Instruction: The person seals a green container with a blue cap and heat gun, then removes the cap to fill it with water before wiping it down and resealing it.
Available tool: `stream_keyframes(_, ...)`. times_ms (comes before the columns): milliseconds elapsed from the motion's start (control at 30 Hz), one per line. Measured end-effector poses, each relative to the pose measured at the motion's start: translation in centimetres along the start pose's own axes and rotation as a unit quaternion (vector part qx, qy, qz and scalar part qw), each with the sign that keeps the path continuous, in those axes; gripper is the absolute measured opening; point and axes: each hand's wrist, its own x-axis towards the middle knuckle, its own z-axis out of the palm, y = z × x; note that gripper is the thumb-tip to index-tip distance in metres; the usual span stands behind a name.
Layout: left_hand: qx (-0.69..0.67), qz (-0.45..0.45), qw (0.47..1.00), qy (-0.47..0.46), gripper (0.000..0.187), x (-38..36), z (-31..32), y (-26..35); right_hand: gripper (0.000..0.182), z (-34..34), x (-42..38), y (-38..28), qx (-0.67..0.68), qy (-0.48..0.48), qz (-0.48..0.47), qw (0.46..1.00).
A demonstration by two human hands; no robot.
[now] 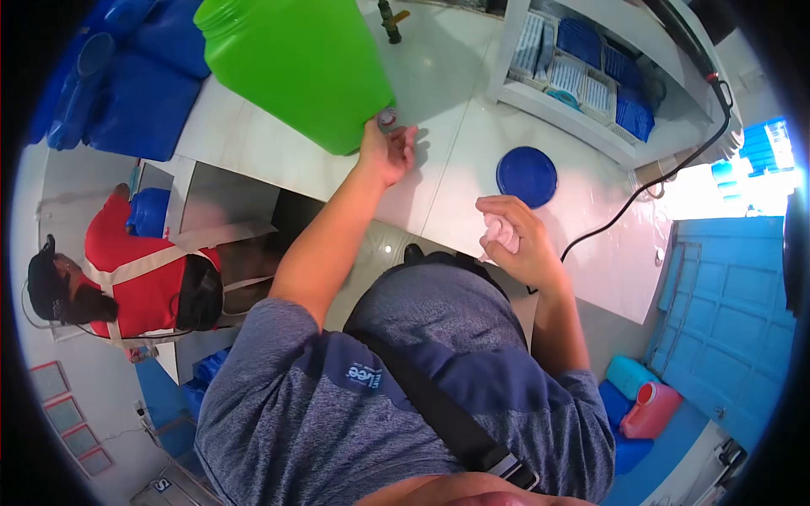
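Observation:
A large green plastic container (291,67) with a ribbed neck stands on the white tiled counter. My left hand (388,156) is palm up at its lower corner, the fingers loosely curled and apart with nothing in them. Its thumb is right by a small round clear and red fitting (386,116) at the container's edge. Over the counter's front edge, my right hand (533,244) is closed around a crumpled pinkish-white cloth or tissue (500,234). Just beyond that hand lies a round blue lid (526,177), flat on the counter.
Blue jerrycans (143,93) stand at far left. A small valve with a yellow lever (391,21) lies at the back. White shelving (565,122) holds baskets of blue and white items. A black cable (624,211) crosses the right side. A person in red (143,261) works at left.

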Motion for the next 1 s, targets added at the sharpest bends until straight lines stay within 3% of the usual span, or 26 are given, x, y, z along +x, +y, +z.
stream_keyframes(67, -0.092, -0.049, 0.994, -0.022, 0.059, 1.4, 0.8, 0.6, 0.042, -0.1, 0.7, -0.5, -0.012, 0.004, -0.011, 1.0)
stream_keyframes(200, -0.101, -0.051, 0.993, -0.01, 0.046, 2.8, 1.5, 0.6, 0.035, -2.1, 3.3, -1.2, -0.124, 0.046, -0.067, 0.989)
stream_keyframes(367, -0.003, -0.003, 0.998, 0.061, 0.039, 2.7, 1.6, 0.7, 0.028, -3.2, 6.9, -3.5, -0.164, 0.08, -0.053, 0.982)
stream_keyframes(400, -0.011, 0.007, 0.998, 0.062, 0.039, 3.5, 1.2, 0.4, 0.028, -2.9, 7.7, -3.8, -0.155, 0.048, -0.048, 0.986)
stream_keyframes(467, 0.118, -0.007, 0.99, 0.073, 0.039, 6.1, -0.1, -1.0, 0.027, -1.6, 9.5, -4.4, -0.142, 0.006, -0.057, 0.988)
stream_keyframes(533, 0.151, 0.019, 0.988, 0.038, 0.036, 2.1, 1.2, -1.5, 0.027, -0.3, 11.4, -4.0, -0.152, -0.051, -0.051, 0.986)
stream_keyframes(600, 0.176, 0.025, 0.983, -0.053, 0.031, -1.0, 1.2, -1.6, 0.028, 0.6, 13.6, -3.1, -0.158, -0.052, -0.062, 0.984)
stream_keyframes(633, 0.175, 0.031, 0.983, -0.052, 0.031, -3.3, 0.9, -1.4, 0.028, 1.0, 14.6, -2.4, -0.165, -0.052, -0.059, 0.983)
stream_keyframes(700, 0.372, 0.284, 0.882, -0.054, 0.035, -7.5, -0.1, -0.8, 0.026, 1.4, 16.9, -0.8, -0.166, -0.027, -0.075, 0.983)
stream_keyframes(767, 0.403, 0.469, 0.786, -0.016, 0.037, -8.8, -3.2, 0.7, 0.024, 1.9, 19.5, 1.0, -0.168, 0.001, -0.082, 0.982)
stream_keyframes(833, 0.383, 0.588, 0.708, 0.081, 0.048, -10.5, -5.0, 3.8, 0.028, 2.4, 22.6, 2.8, -0.251, 0.062, -0.083, 0.962)
stream_keyframes(900, 0.34, 0.745, 0.554, 0.151, 0.075, -9.9, -5.6, 7.5, 0.035, 3.0, 26.1, 4.3, -0.275, 0.066, -0.058, 0.957)
stream_keyframes(933, 0.339, 0.745, 0.553, 0.152, 0.075, -9.7, -4.7, 9.2, 0.042, 3.4, 27.9, 5.0, -0.3, 0.07, -0.033, 0.951)
stream_keyframes(1000, 0.321, 0.772, 0.532, 0.137, 0.109, -9.6, -3.0, 12.3, 0.048, 4.5, 31.6, 6.7, -0.344, 0.059, -0.002, 0.937)
